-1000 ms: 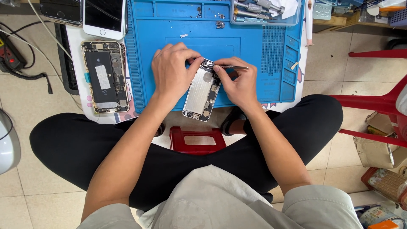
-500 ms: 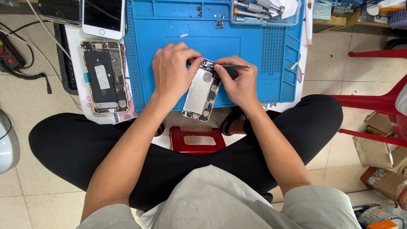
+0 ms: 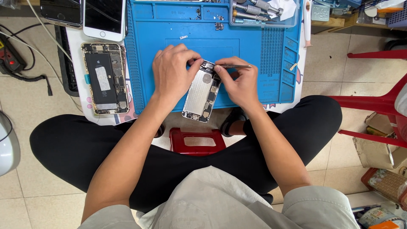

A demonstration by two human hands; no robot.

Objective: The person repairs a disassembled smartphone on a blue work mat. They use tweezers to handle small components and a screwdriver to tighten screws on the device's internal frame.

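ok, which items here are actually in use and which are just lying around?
In use:
left hand steadying the opened phone housing
right hand holding tweezers at its top end
blue work mat underneath

Lying about:
second opened phone
white phone
screwdrivers in tray
red stool

The left hand (image 3: 171, 72) hides the opened phone's (image 3: 202, 92) upper left corner; tweezer (image 3: 233, 66) tips indiscernible.

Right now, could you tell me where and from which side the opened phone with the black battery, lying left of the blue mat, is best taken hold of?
Probably by its two long metal edges, from above, at mid-length. The opened phone lies flat, insides up, so a grip on the rim spares the battery and boards. Both long sides look free; the white phone crowds its top end.
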